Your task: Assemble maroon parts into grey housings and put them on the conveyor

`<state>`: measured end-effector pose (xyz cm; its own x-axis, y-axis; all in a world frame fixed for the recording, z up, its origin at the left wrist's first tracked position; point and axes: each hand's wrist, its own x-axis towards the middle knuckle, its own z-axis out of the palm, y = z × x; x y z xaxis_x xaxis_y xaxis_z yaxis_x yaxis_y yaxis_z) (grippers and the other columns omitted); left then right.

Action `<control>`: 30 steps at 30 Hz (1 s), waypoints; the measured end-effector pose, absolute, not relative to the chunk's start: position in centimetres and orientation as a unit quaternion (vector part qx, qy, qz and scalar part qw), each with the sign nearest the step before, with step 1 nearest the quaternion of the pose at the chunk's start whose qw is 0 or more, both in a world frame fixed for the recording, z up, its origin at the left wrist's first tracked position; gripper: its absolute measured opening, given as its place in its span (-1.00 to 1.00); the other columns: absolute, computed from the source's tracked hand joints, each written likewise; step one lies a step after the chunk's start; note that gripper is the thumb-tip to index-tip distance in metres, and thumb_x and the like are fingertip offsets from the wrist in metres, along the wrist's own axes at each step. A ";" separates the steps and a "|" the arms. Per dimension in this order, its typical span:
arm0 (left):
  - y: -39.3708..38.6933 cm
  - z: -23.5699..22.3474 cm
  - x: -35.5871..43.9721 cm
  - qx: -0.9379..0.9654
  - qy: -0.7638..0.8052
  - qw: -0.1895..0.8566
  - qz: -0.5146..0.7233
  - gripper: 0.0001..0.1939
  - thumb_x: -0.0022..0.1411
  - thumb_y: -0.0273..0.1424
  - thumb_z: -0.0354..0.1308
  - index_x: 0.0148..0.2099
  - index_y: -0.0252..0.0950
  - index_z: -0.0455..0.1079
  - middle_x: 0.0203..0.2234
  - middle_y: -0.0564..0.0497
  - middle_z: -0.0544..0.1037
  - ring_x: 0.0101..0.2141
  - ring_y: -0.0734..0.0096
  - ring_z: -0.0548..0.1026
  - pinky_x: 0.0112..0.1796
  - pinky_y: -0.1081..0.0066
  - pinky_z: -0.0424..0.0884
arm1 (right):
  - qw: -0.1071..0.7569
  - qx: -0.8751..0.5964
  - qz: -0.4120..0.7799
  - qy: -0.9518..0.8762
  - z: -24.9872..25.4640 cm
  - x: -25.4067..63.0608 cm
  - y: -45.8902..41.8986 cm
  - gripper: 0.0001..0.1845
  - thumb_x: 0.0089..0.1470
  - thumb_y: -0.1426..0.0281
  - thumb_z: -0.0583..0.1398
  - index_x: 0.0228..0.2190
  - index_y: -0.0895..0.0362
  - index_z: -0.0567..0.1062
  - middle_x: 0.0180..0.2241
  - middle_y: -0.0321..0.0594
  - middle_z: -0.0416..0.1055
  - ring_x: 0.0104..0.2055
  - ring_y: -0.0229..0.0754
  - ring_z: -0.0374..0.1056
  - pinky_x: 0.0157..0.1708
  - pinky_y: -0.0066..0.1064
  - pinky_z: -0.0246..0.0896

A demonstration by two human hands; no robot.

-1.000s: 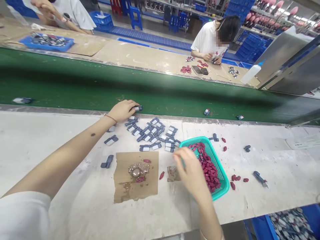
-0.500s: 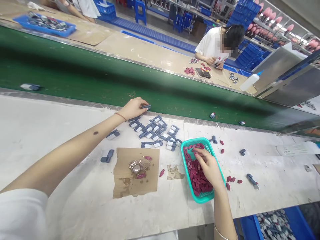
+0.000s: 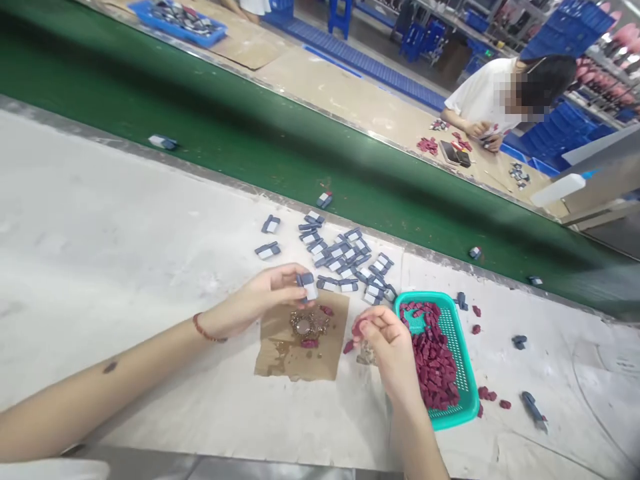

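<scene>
Head view — left hand (image 3: 265,293) pinching grey piece (image 3: 309,287), right hand (image 3: 391,343) curled.

A blue tray (image 3: 171,28) and a white bottle (image 3: 557,191) are on the far table (image 3: 345,107), where a person (image 3: 487,93) bends forward.

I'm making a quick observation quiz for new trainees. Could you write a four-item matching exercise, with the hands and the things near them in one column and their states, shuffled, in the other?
Column 1
1. Left hand
2. Green basket
3. Right hand
4. Cardboard piece

Column 2
A. Holds a reddish piece at the fingertips
B. Brown, with dark stains
C. Holds a blue-grey and white piece
D. Contains a heap of dark red pieces

Right pairs: 1-C, 2-D, 3-A, 4-B
</scene>
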<state>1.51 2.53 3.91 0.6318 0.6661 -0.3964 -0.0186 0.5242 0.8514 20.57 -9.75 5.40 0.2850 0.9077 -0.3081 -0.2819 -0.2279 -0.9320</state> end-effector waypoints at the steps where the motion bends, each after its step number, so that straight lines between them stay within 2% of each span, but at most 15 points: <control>1: 2.0 3.6 1.0 0.444 0.376 0.783 0.218 -0.68 -0.02 -0.29 0.37 -0.22 -0.27 0.42 -0.43 0.01 0.56 -0.37 0.29 0.54 -0.31 0.37 0.45 | 0.552 -0.578 0.534 -0.276 5.1 19.9 -9.4 -0.78 -0.09 0.24 0.36 -0.41 0.09 0.52 -0.55 -0.35 0.42 -0.56 -0.30 0.33 -0.57 -0.48 0.27; 3: 1.2 3.1 0.4 0.451 0.396 0.766 0.231 -0.67 -0.02 -0.28 0.37 -0.18 -0.24 0.45 -0.34 -0.01 0.57 -0.34 0.29 0.51 -0.32 0.39 0.42 | 0.534 -0.587 0.534 -0.291 4.3 18.9 -8.7 -0.77 -0.08 0.24 0.35 -0.36 0.09 0.53 -0.56 -0.35 0.41 -0.55 -0.29 0.31 -0.56 -0.48 0.26; 6: 0.4 2.6 0.1 0.438 0.422 0.754 0.249 -0.60 -0.03 -0.26 0.37 -0.11 -0.22 0.46 -0.17 -0.05 0.54 -0.35 0.33 0.46 -0.32 0.38 0.41 | 0.506 -0.594 0.542 -0.313 3.2 17.8 -7.7 -0.77 -0.10 0.23 0.34 -0.44 0.11 0.51 -0.59 -0.34 0.40 -0.57 -0.29 0.27 -0.57 -0.47 0.24; 9: 0.1 1.9 0.1 0.409 0.415 0.772 0.253 -0.60 -0.05 -0.23 0.38 -0.16 -0.27 0.43 -0.25 -0.03 0.51 -0.44 0.42 0.42 -0.37 0.39 0.41 | 0.497 -0.605 0.529 -0.327 2.2 17.3 -7.2 -0.77 -0.13 0.23 0.35 -0.49 0.10 0.48 -0.60 -0.34 0.40 -0.58 -0.29 0.26 -0.55 -0.47 0.22; 13: 0.1 0.8 0.2 0.367 0.386 0.801 0.273 -0.61 -0.10 -0.25 0.43 -0.30 -0.28 0.34 -0.35 0.06 0.43 -0.41 0.45 0.43 -0.37 0.44 0.44 | 0.473 -0.626 0.495 -0.373 1.3 17.1 -7.2 -0.78 -0.10 0.24 0.32 -0.52 0.10 0.45 -0.56 -0.30 0.44 -0.52 -0.26 0.30 -0.47 -0.44 0.24; 19: 0.0 -0.1 -0.1 0.363 0.380 0.789 0.319 -0.64 -0.06 -0.28 0.42 -0.32 -0.28 0.31 -0.38 0.05 0.47 -0.36 0.42 0.46 -0.31 0.42 0.46 | 0.374 -0.676 0.399 -0.494 0.7 16.7 -7.5 -0.70 0.09 0.22 0.20 -0.59 0.09 0.39 -0.69 -0.40 0.27 -0.63 -0.32 0.13 -0.60 -0.49 0.04; 24: 0.0 0.1 -0.3 0.387 0.407 0.750 0.350 -0.65 -0.04 -0.26 0.40 -0.23 -0.28 0.40 -0.28 -0.05 0.52 -0.25 0.27 0.49 -0.33 0.40 0.48 | 0.303 -0.629 0.276 -0.660 0.3 16.4 -7.0 -0.62 0.25 0.28 0.07 -0.59 0.07 0.36 -0.61 -0.32 0.33 -0.55 -0.26 0.23 -0.50 -0.44 0.13; 30: 0.0 0.1 -0.3 0.334 0.410 0.759 0.381 -0.67 0.00 -0.22 0.37 -0.30 -0.26 0.32 -0.36 0.05 0.49 -0.28 0.34 0.50 -0.23 0.34 0.51 | 0.244 -0.579 0.136 -0.766 -0.2 15.8 -6.7 -0.55 0.34 0.35 -0.07 -0.58 0.05 0.32 -0.61 -0.27 0.32 -0.53 -0.19 0.24 -0.45 -0.39 0.16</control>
